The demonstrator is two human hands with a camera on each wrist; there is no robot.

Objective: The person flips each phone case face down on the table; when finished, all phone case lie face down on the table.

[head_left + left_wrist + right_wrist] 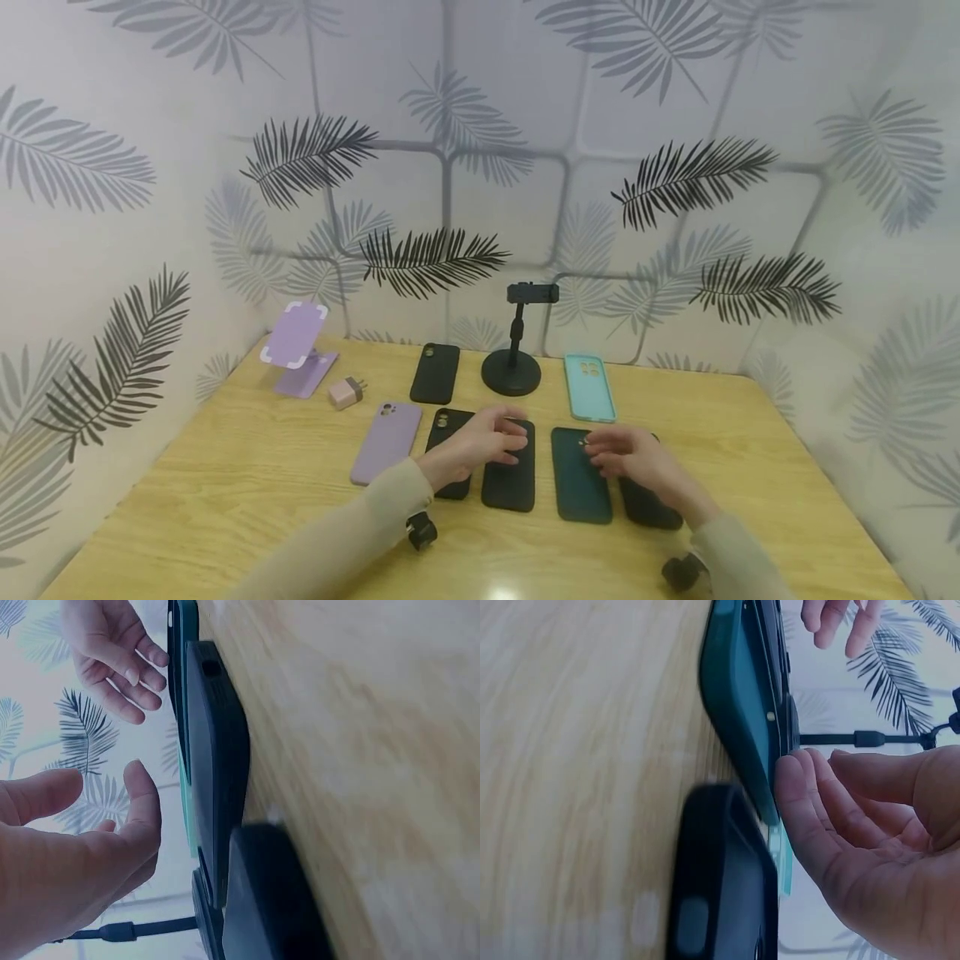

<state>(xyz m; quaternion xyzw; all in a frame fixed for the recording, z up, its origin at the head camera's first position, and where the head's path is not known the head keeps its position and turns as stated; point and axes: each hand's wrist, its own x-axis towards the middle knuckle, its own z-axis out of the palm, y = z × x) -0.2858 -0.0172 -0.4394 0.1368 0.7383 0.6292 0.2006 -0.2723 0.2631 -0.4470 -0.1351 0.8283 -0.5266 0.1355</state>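
Note:
In the head view my left hand [476, 443] is over a black phone case [510, 487], fingers loosely bent and holding nothing. The left wrist view shows a gap between its thumb and fingers. My right hand [637, 460] is at the upper right of a dark teal phone case [581, 492], its fingertips close to that case; whether they touch, I cannot tell. A black case [651, 510] lies partly hidden under the right hand. Left of the middle one, another black case [448, 422] is partly covered by my left hand, beside a lilac case [386, 443].
Farther back lie a black case [435, 373] and a turquoise case [590, 387], with a black phone stand [512, 372] between them. At the left are a pink charger plug [345, 392] and a purple stand [296, 333]. A leaf-patterned wall [495, 200] bounds the wooden table [247, 475].

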